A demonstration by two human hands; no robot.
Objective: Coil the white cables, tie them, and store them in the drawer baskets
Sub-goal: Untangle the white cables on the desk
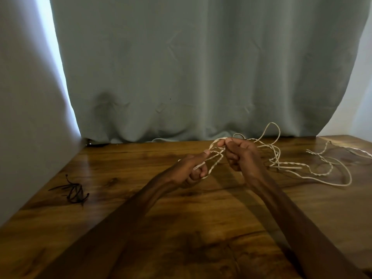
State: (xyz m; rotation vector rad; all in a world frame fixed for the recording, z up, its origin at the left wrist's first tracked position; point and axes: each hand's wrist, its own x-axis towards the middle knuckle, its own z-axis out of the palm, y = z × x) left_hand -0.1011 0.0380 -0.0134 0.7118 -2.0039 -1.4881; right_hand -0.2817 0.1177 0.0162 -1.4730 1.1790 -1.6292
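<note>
- I see the cables [285,163] sprawled on the desk [141,228], right of centre.
- My left hand [193,170] and right hand [241,154] hold them above the desk's middle.
- A bundle of ties [74,191] lies far left.
- A curtain [201,67] hangs behind the desk.

text: none readable | labels: none | numbers: none

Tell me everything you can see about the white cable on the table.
The white cable is thin, pale and partly twisted in pairs. It is a loose tangle, not coiled or tied. Most sprawls on the wooden table at the right, one loop arching up. Its near end is lifted: the left hand grips strands, the right hand pinches a loop.
</note>
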